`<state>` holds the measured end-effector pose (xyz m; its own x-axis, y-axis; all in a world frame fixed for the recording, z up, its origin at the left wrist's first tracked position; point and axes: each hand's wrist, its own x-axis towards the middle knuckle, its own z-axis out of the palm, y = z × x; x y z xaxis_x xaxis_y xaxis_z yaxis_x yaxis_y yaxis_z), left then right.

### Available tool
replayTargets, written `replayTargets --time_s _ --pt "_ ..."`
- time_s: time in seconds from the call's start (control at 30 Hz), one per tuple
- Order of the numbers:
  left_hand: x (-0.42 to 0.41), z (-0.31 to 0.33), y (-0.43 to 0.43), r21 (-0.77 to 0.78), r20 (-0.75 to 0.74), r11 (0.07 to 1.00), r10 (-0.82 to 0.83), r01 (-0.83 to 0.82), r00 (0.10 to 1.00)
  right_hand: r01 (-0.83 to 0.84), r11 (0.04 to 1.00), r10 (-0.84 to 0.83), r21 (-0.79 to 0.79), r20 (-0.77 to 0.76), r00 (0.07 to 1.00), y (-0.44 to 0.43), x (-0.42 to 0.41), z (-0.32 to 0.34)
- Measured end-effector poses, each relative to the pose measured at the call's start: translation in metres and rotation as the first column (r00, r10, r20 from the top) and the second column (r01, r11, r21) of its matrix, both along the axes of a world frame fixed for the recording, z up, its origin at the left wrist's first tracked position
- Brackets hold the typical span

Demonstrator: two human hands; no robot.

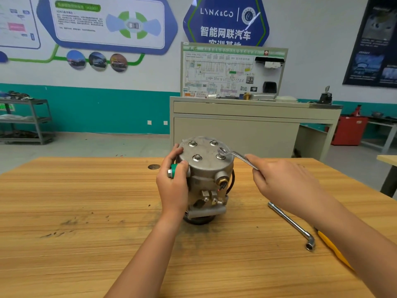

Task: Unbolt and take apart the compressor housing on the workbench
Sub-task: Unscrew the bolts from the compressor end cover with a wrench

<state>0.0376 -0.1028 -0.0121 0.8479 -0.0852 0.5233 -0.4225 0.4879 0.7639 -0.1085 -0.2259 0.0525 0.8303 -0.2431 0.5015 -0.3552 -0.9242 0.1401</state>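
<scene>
Compressor [206,177] stands on end, mid workbench [86,201]; four bolts in place on top cover. Wrench [237,156] has ring end at front-right bolt [220,156]; cannot tell if fully seated. Right hand [285,181] curls fingers round wrench handle. Left hand [174,183] wraps housing side, thumb by green cap [173,168].

Doing it well:
- Seat ring square and fully down before pulling.
- Keep handle level.
- Left hand braces hard, since body likely twists on bench.
- Crack all four bolts before removing any.

Socket wrench [290,222] lies spare at right.
</scene>
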Motion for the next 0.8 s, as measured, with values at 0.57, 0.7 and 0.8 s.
replayTargets --time_s 0.57,0.7,0.8 --pt "0.003 0.001 -0.001 0.062 0.074 0.998 -0.005 0.000 0.997 0.163 0.932 -0.249 -0.324 -0.243 0.937 0.040 0.002 0.009" --pt "0.010 0.002 0.002 0.015 0.018 0.999 -0.028 0.028 0.999 0.142 0.926 -0.206 -0.349 -0.155 0.966 0.023 -0.003 0.004" --pt "0.019 0.005 0.006 0.031 -0.012 0.997 -0.067 0.067 0.998 -0.067 0.926 0.129 -0.371 0.143 0.981 -0.012 0.004 -0.004"
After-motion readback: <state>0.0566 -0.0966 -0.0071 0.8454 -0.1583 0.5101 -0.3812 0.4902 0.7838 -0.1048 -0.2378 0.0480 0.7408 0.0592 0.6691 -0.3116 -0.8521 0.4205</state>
